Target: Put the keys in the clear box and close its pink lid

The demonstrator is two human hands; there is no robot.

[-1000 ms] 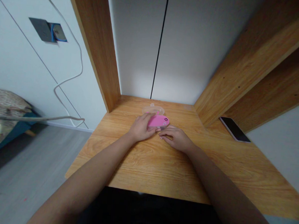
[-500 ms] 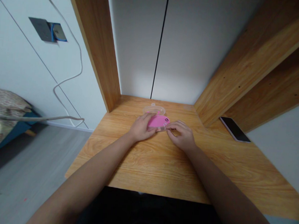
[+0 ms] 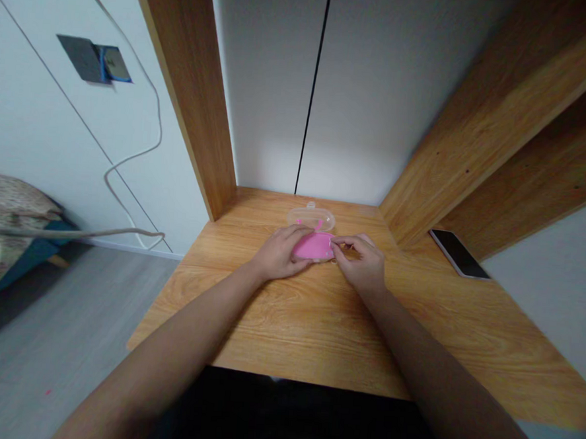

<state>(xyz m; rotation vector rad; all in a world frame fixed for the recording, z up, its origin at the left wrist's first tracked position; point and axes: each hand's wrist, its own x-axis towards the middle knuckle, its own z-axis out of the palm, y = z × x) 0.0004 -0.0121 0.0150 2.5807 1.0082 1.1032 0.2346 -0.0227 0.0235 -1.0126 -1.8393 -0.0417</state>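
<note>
A small oval case lies on the wooden desktop with its clear lid (image 3: 311,218) folded back toward the wall. Its bottom half holds a flat pink surface (image 3: 315,246). My left hand (image 3: 278,252) grips the left end of the case, fingers on the far side and thumb along the near edge. At the right end, my right hand (image 3: 360,258) has its thumb and forefinger pinched together over the pink surface. A tiny pale bit shows at those fingertips, too small to name. Pink marks or pieces show through the lid.
A dark-screened phone (image 3: 459,254) lies on the desktop (image 3: 296,332) at the right. Wooden uprights (image 3: 191,94) flank the white back panel (image 3: 350,104). A white cable (image 3: 159,118) hangs on the left wall by an uncovered socket (image 3: 114,63).
The case has shifted slightly right and turned, so more of the lid shows. My right fingers moved up onto its right end. A small black ring seen on the pink no longer shows.
</note>
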